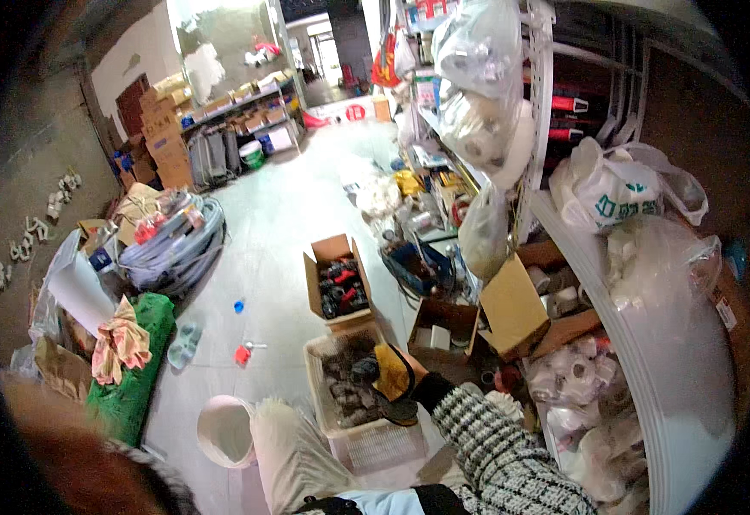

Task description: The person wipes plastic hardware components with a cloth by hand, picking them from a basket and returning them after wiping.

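Note:
My right hand (391, 373), in what looks like a yellow and black work glove, is over a white plastic basket (316, 398). Dark, rough-looking pieces (349, 383) lie in the basket. A rounded dark part is at the fingers; whether it is a held piece or the glove itself is unclear. A large brownish blur at the lower left, close to the camera, appears to be my left hand (59, 444); its fingers cannot be made out. Just beyond the basket stands an open cardboard box (317, 293) of black and red items (344, 288).
A white bucket (226, 431) stands by my knee. A green sack (131, 380) and coiled hoses (181, 251) lie left. Small blue (239, 307) and red (242, 355) items lie on the floor. Open boxes (516, 309), plastic bags (600, 187) and a shelf post (539, 96) crowd the right.

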Tool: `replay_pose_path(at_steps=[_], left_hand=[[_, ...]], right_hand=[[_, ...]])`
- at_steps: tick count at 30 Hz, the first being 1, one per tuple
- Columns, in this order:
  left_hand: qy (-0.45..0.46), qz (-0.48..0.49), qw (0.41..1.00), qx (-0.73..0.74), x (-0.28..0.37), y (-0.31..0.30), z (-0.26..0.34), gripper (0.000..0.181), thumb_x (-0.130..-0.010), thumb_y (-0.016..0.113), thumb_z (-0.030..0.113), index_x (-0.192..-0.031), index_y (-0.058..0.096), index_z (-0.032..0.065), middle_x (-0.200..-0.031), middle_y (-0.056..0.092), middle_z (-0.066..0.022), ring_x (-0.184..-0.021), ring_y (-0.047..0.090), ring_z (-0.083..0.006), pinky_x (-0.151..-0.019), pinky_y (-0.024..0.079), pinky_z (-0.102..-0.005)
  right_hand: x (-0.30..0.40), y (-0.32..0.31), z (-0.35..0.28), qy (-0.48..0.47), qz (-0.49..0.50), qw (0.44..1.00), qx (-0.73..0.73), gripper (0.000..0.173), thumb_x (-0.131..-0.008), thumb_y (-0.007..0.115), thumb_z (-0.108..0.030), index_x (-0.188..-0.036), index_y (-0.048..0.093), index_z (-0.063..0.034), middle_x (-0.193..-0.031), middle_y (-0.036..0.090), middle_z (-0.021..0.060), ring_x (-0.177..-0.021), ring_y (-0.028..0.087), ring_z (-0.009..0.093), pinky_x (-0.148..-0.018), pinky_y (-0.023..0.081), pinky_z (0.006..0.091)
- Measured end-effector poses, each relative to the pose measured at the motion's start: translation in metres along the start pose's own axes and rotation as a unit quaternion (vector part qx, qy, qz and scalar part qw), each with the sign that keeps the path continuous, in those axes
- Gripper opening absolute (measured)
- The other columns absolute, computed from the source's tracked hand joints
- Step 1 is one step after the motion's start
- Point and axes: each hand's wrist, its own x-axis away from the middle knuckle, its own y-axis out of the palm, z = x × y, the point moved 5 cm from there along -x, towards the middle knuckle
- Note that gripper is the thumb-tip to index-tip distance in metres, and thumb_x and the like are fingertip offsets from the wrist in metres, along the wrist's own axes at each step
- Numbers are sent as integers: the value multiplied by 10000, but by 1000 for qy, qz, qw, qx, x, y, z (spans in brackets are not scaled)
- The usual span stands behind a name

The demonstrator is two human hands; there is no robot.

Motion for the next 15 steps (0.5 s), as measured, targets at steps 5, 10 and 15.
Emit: replay_pose_path(at_steps=[5,10,15], left_hand=[[30,-22,998,44,-3,12,0,505,-877,372,480,-899,564,14,-593,494,-131,-403,439,-200,-391,321,-307],[19,-32,999,30,1,14,1,481,-870,391,474,-914,570,29,-658,507,-132,-441,460,-211,-411,341,-309],[8,-30,999,23,10,10,3,448,-863,416,462,-940,573,50,-742,523,-130,-492,487,-222,-436,367,-309]], right_hand=[[-12,-10,24,-232,-333,846,-347,810,-697,704,-365,-1300,260,-58,-1241,396,111,-1074,455,222,-868,403,400],[-29,-27,42,-33,-128,988,-85,578,-726,672,-373,-1153,448,-54,-1031,530,90,-881,558,225,-735,473,384],[-21,23,1,-286,-289,891,-203,540,-889,476,-220,-1337,213,-73,-1285,372,98,-1120,437,225,-917,406,373]])
